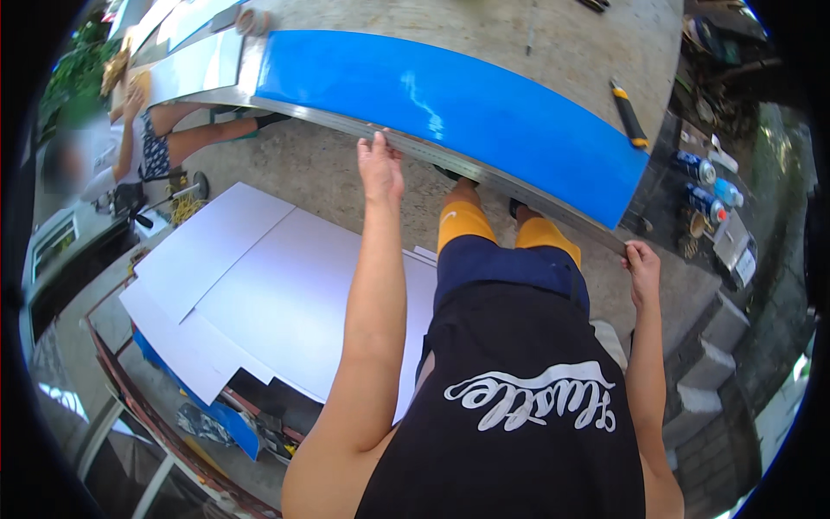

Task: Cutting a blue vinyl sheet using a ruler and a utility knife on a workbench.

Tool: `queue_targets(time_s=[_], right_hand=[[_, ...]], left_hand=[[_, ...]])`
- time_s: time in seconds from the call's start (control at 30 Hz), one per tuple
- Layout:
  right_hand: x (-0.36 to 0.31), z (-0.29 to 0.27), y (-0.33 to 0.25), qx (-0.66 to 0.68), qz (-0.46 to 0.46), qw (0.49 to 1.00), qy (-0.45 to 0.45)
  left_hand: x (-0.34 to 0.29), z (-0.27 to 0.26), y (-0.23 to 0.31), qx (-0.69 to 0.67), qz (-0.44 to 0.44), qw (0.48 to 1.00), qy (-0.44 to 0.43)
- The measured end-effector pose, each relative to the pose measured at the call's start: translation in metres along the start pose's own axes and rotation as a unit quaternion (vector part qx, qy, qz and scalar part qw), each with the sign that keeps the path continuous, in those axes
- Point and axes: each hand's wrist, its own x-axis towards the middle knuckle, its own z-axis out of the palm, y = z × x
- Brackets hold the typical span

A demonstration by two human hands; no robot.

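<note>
A long blue sheet (450, 112) with a glossy surface lies along the near edge of the worktable. Beside its near edge runs a long, thin silvery metal straightedge (484, 174). My right hand (641, 270) is closed, pinching the straightedge's right end just past the sheet's corner. Farther left, my left hand (380, 169) has its fingertips on the straightedge, thumb and fingers bent around its edge. The undersides of both grips are hidden. On the sheet's far right edge rests a yellow and black utility knife (629, 114).
White panels (268, 285) lie stacked on a low stand at my left. Spray cans (694, 166) and a bottle (728, 192) stand on the right. A tape roll (253, 22) and a white sheet (197, 66) are at the table's left. Another person (104, 160) sits beyond.
</note>
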Motion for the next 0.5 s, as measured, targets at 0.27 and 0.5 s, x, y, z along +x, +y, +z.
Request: queue_targets(time_s=[0.27, 0.5], right_hand=[[0.051, 0.009, 0.028, -0.021, -0.004, 1.000, 0.014], [0.061, 0.008, 0.032, -0.096, -0.006, 0.995, 0.028]], left_hand=[[-0.002, 0.015, 0.004, 0.014, 0.062, 0.998, 0.002], [0.011, 0.015, 0.001, 0.104, 0.018, 0.994, 0.008]])
